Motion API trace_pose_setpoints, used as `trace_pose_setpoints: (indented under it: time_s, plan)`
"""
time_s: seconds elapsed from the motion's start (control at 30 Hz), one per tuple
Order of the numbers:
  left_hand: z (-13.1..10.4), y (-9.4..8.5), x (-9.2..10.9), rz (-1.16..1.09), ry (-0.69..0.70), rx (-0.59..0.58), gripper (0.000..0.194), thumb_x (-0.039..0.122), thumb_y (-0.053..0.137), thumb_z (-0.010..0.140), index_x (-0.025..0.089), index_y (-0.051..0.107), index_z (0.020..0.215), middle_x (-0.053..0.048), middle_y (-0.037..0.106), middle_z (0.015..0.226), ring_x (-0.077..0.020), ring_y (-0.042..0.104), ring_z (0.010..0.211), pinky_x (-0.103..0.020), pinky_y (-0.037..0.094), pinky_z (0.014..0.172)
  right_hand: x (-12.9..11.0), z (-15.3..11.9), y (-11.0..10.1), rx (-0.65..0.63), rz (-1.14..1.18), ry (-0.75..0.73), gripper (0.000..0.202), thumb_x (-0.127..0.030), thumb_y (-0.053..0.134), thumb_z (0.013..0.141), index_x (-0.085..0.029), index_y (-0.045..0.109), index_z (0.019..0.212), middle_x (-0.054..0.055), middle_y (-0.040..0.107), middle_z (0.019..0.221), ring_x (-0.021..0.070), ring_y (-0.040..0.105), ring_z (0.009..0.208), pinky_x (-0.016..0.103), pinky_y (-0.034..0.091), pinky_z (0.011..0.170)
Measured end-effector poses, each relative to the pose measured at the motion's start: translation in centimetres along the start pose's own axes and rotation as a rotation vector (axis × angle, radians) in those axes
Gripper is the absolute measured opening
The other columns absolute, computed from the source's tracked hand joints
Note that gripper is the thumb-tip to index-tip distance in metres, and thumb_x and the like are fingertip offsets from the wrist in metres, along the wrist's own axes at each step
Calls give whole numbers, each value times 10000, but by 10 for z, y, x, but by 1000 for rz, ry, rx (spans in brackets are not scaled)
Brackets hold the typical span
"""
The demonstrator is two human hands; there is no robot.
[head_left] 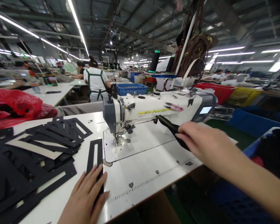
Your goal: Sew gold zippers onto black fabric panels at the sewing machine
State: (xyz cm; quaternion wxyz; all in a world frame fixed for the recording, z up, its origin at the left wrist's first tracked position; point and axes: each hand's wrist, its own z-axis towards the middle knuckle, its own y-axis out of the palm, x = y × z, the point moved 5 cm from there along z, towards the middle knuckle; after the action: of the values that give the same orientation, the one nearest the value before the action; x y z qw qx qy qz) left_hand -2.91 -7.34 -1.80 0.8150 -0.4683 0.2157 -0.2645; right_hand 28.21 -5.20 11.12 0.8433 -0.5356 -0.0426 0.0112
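My left hand (87, 194) lies with its fingers spread over the lower part of a black slotted piece (92, 154) on the white table. To the right, my right hand (197, 135) grips a dark, limp-looking strip (169, 124), whose far end reaches toward the sewing machine arm. The white sewing machine (151, 107) stands in the middle, its needle and presser foot (120, 140) over the metal plate. At the left lies a heap of black frame-like pieces (35, 155), one showing a pale side. Pink-handled snips (175, 106) rest on the machine.
Red plastic (16, 105) lies at the table's far left. A printed ruler scale (149, 179) runs along the front edge. Blue bins (252, 121) stand at the right, and thread cones (154, 61) behind the machine. A person in a white shirt (96, 79) is beyond, back turned.
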Motion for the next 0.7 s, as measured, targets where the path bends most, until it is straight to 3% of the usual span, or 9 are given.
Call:
trace_pose_setpoints:
  time_s: [0.07, 0.13, 0.23, 0.37, 0.5, 0.6, 0.7]
  plan:
    - [0, -2, 1, -4, -18, -9, 476, 447, 489, 850, 225, 470, 1271, -85, 476, 1321, -299, 489, 1166, -481, 435, 944, -47, -5, 33, -153, 73, -60, 68, -136, 501, 794, -183, 544, 770, 85, 596, 760, 181, 542, 501, 279, 319, 442]
    - [0, -5, 2, 4, -22, -12, 513, 442, 474, 864, 214, 407, 1318, -94, 463, 1330, -292, 474, 1180, -489, 415, 960, -95, -11, 63, -206, 152, -136, 124, -47, 522, 741, -169, 546, 735, 70, 605, 703, 173, 557, 484, 265, 347, 424]
    - [10, -11, 10, 15, -12, -26, 542, 410, 424, 899, 162, 312, 1367, -122, 434, 1345, -275, 439, 1214, -494, 383, 986, -133, -14, 85, -209, 295, -236, 102, -94, 522, 801, -176, 558, 750, 23, 616, 708, 155, 598, 568, 248, 449, 518]
    - [49, -8, 27, -62, -23, -142, 522, 431, 338, 932, 114, 343, 1347, -143, 362, 1386, -264, 344, 1278, -503, 297, 1042, -109, 2, 88, -123, 408, -291, 222, -125, 364, 906, -157, 583, 910, 73, 636, 930, 169, 608, 869, 296, 476, 795]
    - [83, 13, 39, -166, -70, -333, 810, 660, 326, 838, 15, 349, 1329, -225, 287, 1399, -324, 219, 1318, -560, 144, 1074, -76, -2, 113, -89, 413, -331, 308, -234, 409, 897, -106, 532, 1150, 173, 486, 1275, 288, 413, 1211, 487, 357, 974]
    - [85, 24, 39, -222, -57, -449, 908, 730, 312, 786, 23, 297, 1356, -232, 239, 1414, -341, 157, 1329, -591, 90, 1062, -58, -20, 130, 14, 378, -228, 439, -345, 395, 903, -73, 452, 1243, 227, 413, 1323, 332, 383, 1226, 531, 380, 933]
    - [78, 24, 33, -240, -57, -508, 970, 766, 300, 755, 42, 201, 1393, -225, 153, 1438, -336, 90, 1339, -595, 70, 1056, -37, -34, 133, 107, 366, -13, 528, -458, 423, 869, -69, 462, 1223, 242, 532, 1162, 357, 483, 1104, 527, 413, 875]
